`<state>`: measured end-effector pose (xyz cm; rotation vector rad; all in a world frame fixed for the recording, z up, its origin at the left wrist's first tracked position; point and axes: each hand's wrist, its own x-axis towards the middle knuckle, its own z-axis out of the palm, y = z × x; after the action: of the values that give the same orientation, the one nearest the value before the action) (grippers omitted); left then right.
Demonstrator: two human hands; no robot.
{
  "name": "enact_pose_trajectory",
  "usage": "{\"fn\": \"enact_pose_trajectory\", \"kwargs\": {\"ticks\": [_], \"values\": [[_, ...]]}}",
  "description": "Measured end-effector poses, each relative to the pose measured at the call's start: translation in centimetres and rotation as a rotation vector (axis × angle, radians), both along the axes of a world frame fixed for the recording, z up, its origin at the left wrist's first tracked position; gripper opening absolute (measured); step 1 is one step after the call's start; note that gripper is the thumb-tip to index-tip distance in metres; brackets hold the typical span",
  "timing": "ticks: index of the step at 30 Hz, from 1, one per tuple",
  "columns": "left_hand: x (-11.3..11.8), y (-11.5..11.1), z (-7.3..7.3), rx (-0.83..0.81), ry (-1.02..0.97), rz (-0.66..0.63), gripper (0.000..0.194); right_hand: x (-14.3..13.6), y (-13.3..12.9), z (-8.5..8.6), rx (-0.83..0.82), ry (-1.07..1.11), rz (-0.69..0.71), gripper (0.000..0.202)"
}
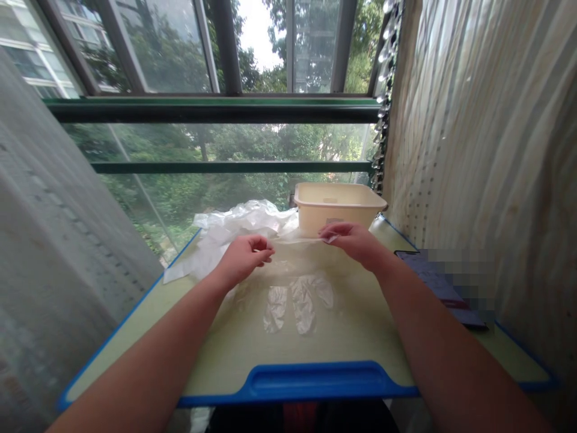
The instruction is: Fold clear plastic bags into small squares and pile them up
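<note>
A clear thin plastic glove (303, 307) hangs over the table, its crinkled finger parts toward me and its open edge stretched between my hands. My left hand (246, 257) is closed in a pinch at the left end of that edge. At the right end, my right hand (349, 240) pinches the film between thumb and fingers, just in front of a cream plastic tub (342, 207). Beyond my left hand lies a crumpled heap of clear and white plastic film (243, 219). The glove's middle is so see-through that its outline is hard to make out.
The pale green table (356, 337) has a blue rim with a raised tray groove (320, 379) at the front. A dark flat object (444, 291), partly blurred out, lies at the right edge. Windows with a green rail (216, 111) stand behind; curtains (487, 150) hang at the right.
</note>
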<state>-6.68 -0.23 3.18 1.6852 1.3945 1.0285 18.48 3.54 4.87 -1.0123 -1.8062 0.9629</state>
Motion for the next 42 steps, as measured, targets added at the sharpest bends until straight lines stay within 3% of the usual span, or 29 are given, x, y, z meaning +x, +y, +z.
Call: {"fn": "enact_pose_trajectory", "kwargs": {"ticks": [4,8,12,14,16,19,21,23,26,30,34,38,42], "values": [[0.0,-0.2,0.4,-0.011,-0.053,0.014,0.028,0.0,0.1,0.0,0.000,0.019,-0.023,0.019],[0.4,-0.6,0.6,-0.190,-0.148,-0.044,0.031,-0.3,0.4,-0.4,-0.076,0.130,-0.099,0.027],[0.8,-0.6,0.1,-0.297,-0.109,-0.098,0.034,-0.7,1.0,-1.4,-0.171,0.073,-0.174,0.022],[0.9,-0.7,-0.1,-0.251,0.031,-0.076,0.032,-0.7,1.5,-1.9,-0.213,-0.016,-0.197,0.023],[1.0,-1.0,0.1,-0.072,0.310,0.026,0.031,-0.3,1.8,-2.0,-0.233,-0.157,-0.237,0.029],[0.7,-2.1,1.0,0.239,0.754,0.220,0.036,1.0,1.4,-1.2,-0.173,-0.528,-0.330,0.039],[0.3,-3.1,1.7,0.228,0.889,0.231,0.042,1.9,0.3,-0.3,-0.157,-0.833,-0.353,0.046],[-0.2,-4.0,2.2,0.089,0.945,0.138,0.047,2.5,-1.2,0.7,-0.292,-1.050,-0.252,0.054],[-0.5,-5.2,2.4,-0.109,0.948,-0.082,0.045,2.4,-3.3,1.4,-0.461,-1.184,-0.082,0.049],[0.0,-6.0,1.9,-0.187,0.968,-0.196,0.029,1.3,-4.3,1.2,-0.465,-1.225,0.049,0.031],[0.1,-5.7,1.6,-0.304,0.847,-0.311,0.016,1.1,-3.8,1.0,-0.433,-1.223,0.153,0.021],[-0.2,-5.2,1.8,-0.349,0.723,-0.363,0.011,2.0,-3.1,1.0,-0.456,-1.173,0.145,0.017],[-0.5,-4.8,2.1,-0.364,0.656,-0.289,0.014,2.7,-2.4,0.7,-0.508,-1.019,0.163,0.013]]}}
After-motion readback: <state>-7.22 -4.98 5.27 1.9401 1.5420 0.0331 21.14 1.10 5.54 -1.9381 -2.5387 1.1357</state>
